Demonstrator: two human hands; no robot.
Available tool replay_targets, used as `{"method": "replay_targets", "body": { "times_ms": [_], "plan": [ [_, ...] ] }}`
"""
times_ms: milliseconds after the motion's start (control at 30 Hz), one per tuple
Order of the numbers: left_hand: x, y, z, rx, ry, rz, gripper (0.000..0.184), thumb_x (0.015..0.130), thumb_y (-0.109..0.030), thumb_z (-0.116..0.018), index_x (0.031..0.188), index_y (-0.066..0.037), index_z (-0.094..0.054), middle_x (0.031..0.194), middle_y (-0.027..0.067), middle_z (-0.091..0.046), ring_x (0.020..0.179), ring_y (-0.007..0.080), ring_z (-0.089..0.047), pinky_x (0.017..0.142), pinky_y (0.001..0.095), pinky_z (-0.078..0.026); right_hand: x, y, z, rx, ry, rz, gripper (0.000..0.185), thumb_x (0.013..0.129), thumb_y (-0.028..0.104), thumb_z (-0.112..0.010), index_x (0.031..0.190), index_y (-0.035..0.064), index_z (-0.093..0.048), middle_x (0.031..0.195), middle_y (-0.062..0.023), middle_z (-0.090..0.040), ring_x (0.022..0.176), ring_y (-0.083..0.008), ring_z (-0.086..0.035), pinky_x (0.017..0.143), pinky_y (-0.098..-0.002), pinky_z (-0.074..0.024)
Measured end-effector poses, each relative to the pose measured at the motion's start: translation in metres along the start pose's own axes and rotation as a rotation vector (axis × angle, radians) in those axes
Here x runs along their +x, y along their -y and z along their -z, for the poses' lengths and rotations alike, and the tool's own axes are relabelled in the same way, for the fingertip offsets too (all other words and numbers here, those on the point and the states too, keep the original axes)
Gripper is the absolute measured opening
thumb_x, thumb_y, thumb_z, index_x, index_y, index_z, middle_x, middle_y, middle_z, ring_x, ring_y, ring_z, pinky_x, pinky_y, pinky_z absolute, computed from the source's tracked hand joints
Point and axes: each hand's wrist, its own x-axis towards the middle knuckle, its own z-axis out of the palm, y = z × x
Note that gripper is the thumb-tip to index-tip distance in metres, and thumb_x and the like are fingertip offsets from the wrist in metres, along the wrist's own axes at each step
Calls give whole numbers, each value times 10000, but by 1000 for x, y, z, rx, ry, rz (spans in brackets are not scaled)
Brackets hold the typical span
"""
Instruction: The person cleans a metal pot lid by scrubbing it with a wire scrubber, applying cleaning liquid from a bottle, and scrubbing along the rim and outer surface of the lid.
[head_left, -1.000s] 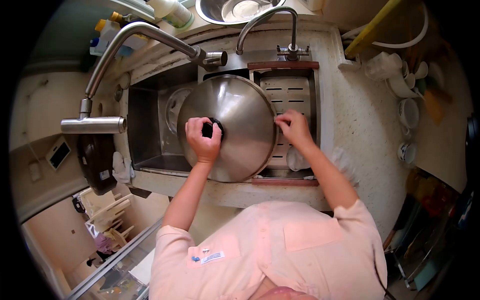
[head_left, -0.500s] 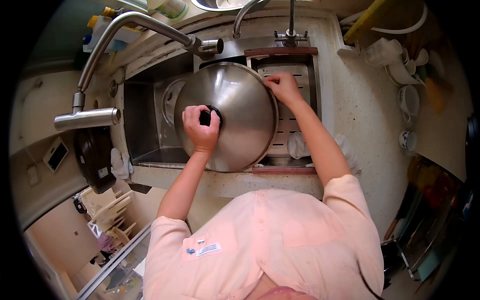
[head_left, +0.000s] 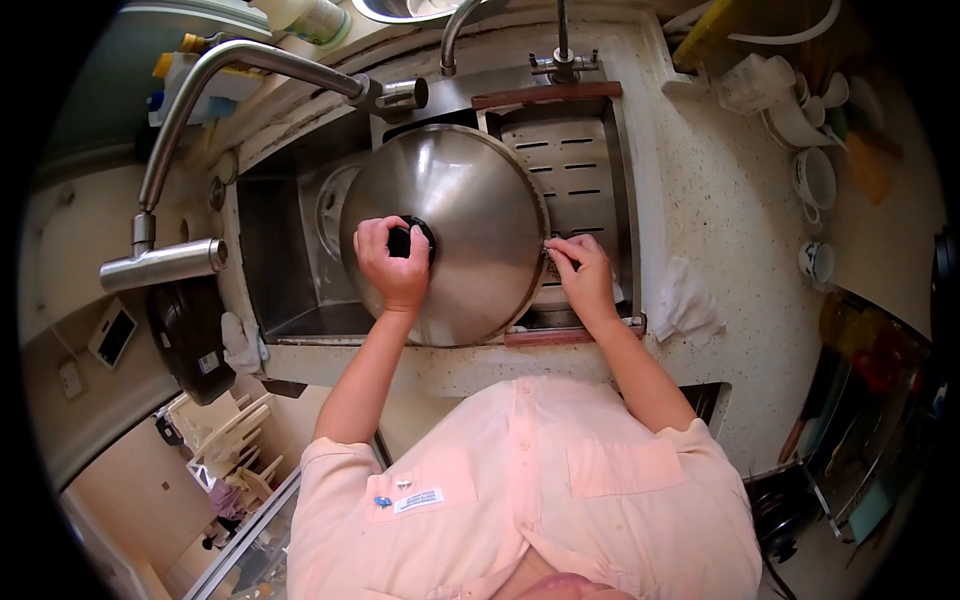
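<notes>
We best steady the domed silver metal lid (head_left: 480, 215) with our left grip (head_left: 393, 266) around its round black knob (head_left: 401, 242), our right grip (head_left: 583, 271) pinched narrow beside its rim.

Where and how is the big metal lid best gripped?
Probably by its black knob, from the person's near left, as the left hand does: the knob juts from the lid's smooth, broad dome and sits toward that side, giving a compact hold.

lid (head_left: 475, 270) blocks ctr; room over slotted tray (head_left: 575, 154), rt rear; faucet (head_left: 290, 64) obstructs l rear.
</notes>
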Motion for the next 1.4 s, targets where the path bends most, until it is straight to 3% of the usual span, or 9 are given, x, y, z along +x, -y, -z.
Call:
{"method": "replay_targets", "body": {
  "times_ms": [200,300,500,700,800,900,1000,1233,1400],
  "plan": [
    [0,-1,-1,-4,9,25,149,676,-127,-661,764,-66,-557,772,93,-528,764,294,-507,733,388,-408,87,6,-20,-333,-30,266,101,800,112,-638,853,93,-722,805,-139,-601,810,-333,-575,735,-404,-470],
    [0,-2,1,2,23,47,142,680,-128,-656,759,-64,-556,770,95,-527,764,299,-506,733,391,-408,128,13,-36,-137,40,201,101,797,140,-641,823,85,-722,815,-161,-619,787,-348,-598,716,-412,-475],
    [4,-2,-1,8,8,18,136,687,-134,-651,749,-65,-552,777,94,-528,760,297,-501,724,388,-408,77,-5,-3,-51,190,-26,128,801,191,-649,827,88,-721,841,-161,-636,792,-355,-609,709,-410,-475],
    [1,-1,2,15,22,41,143,677,-132,-658,751,-66,-555,779,90,-529,768,291,-503,734,380,-407,142,15,-43,-56,93,175,135,795,190,-664,851,79,-716,809,-160,-627,805,-336,-600,727,-400,-474],
    [4,0,-1,-5,12,14,144,675,-132,-659,752,-66,-556,780,90,-530,767,290,-503,734,381,-406,93,-11,-11,-87,181,146,154,800,202,-655,862,71,-708,844,-152,-625,827,-338,-591,745,-396,-470],
    [3,-4,2,-5,14,29,147,675,-140,-660,748,-67,-555,783,89,-529,764,293,-500,727,386,-405,79,-9,-6,-59,200,-25,163,802,203,-651,877,71,-710,865,-150,-625,830,-342,-591,750,-400,-471],
    [3,-2,1,4,22,49,145,676,-141,-660,747,-70,-556,788,89,-528,764,294,-497,725,388,-404,136,9,-37,-61,134,113,143,792,180,-671,887,87,-723,827,-157,-619,812,-325,-601,736,-397,-475],
    [4,-1,2,-15,23,23,144,670,-142,-656,748,-72,-557,782,87,-520,767,297,-496,709,389,-411,76,-10,-9,-65,186,-43,155,810,161,-655,913,62,-718,856,-136,-649,781,-266,-641,744,-329,-487],
    [4,0,3,126,48,-28,148,690,-132,-642,766,-62,-536,815,100,-513,776,312,-497,729,397,-418,153,5,-55,172,154,72,144,804,133,-667,904,40,-711,896,-139,-662,810,-255,-643,750,-320,-485]
  ]
}}
